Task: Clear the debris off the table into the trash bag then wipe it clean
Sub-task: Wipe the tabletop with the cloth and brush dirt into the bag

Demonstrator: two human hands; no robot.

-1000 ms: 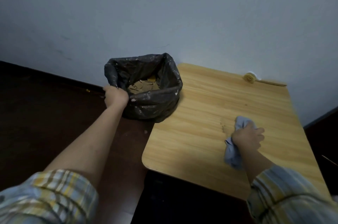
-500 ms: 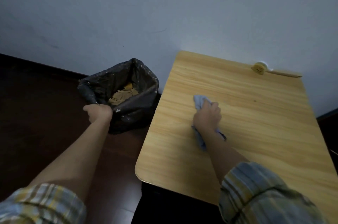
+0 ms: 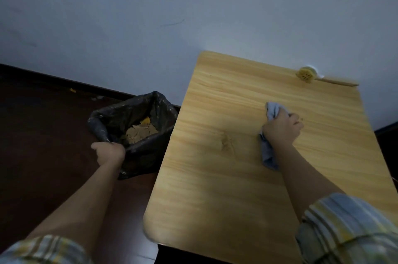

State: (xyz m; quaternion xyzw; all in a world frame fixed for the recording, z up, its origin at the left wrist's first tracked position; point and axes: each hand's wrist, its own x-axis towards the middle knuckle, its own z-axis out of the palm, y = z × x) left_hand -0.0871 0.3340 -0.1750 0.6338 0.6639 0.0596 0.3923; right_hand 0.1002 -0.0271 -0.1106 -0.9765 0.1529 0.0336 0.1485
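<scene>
On the table [image 3: 215,188], right hand [image 3: 281,129] curled round a bluish cloth [image 3: 269,151], pressing it flat to the wood past mid-table, toward the right edge. Cloth poking out beyond the fingers at the far side and trailing back beside the wrist. Left hand [image 3: 109,151], off the table's left side and lower down, clenched on the near rim of a black bag [image 3: 137,134], holding its mouth open. Bag just beside the table's left edge; touching or not, hard to tell. Inside, tan debris [image 3: 140,132] with a yellow scrap among it.

Light wood-grain top with rounded corners, a faint dusty smear [image 3: 226,143] left of the cloth. Far edge against a pale, bare wall [image 3: 150,16] with a thin dark scratch. Dark reddish floor [image 3: 43,145] to the left, dark skirting where it meets the wall, small yellow bits near that skirting.

No readable writing or labels anywhere.

At the far right corner, a round yellow brush [image 3: 305,74] with a thin wooden handle lying along the wall edge, well apart from the cloth. Plaid sleeves [image 3: 349,231] rolled back on both forearms. Dim lighting throughout.
</scene>
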